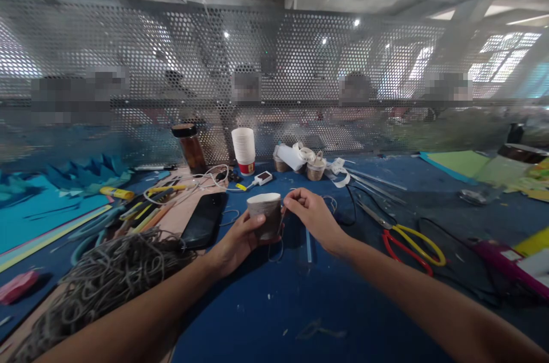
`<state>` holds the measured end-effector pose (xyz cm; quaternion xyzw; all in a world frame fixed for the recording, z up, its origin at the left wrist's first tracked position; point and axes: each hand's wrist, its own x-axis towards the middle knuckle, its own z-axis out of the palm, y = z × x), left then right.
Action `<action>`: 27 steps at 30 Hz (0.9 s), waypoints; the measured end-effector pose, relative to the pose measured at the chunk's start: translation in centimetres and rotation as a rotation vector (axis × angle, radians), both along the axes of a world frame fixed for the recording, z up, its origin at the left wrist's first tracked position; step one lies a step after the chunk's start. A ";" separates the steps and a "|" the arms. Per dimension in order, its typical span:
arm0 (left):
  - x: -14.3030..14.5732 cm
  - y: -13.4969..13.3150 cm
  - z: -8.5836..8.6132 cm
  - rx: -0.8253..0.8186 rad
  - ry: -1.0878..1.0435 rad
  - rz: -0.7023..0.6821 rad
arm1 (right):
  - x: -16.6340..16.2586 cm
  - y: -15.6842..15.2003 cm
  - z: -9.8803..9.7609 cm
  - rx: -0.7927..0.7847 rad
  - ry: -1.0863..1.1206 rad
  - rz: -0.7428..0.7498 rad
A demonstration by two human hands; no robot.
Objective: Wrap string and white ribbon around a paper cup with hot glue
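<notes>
"Where's the cup from where you're standing?"

"Inside the left grip, mouth up, over the bench. The thumb lies along the near side, and a fingertip shows past the right edge. Pale rim, grey-brown wall."

"And the right grip?"

"Just right of the cup, near the rim, thumb and forefinger pressed together. A thin strand loops below the cup, but it's too fine for me to tell whether those fingertips pinch any of it."

"What's lying about?"

"A phone to the left of the left grip, and a heap of grey cord by the left forearm. A stack of white cups stands farther back, behind the held one."

"Anything on the right?"

"A clear stick lies beside the right grip, on the near side. Well off to the right are scissors with red and yellow handles, blades pointing away and leftward."
</notes>
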<state>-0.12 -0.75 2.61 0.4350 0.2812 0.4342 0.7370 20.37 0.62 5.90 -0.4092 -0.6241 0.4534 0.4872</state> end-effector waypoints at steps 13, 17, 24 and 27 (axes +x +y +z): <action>-0.1 0.1 -0.1 -0.006 -0.009 -0.025 | 0.0 0.0 0.0 -0.016 0.031 0.016; -0.2 0.1 -0.1 -0.009 -0.006 -0.037 | -0.1 -0.1 0.2 -0.037 0.049 0.013; -0.1 0.0 0.1 -0.003 0.006 -0.045 | -0.1 0.0 0.1 -0.049 0.066 0.007; -0.1 0.0 0.1 0.001 0.006 -0.047 | -0.1 0.0 0.1 -0.050 0.062 0.005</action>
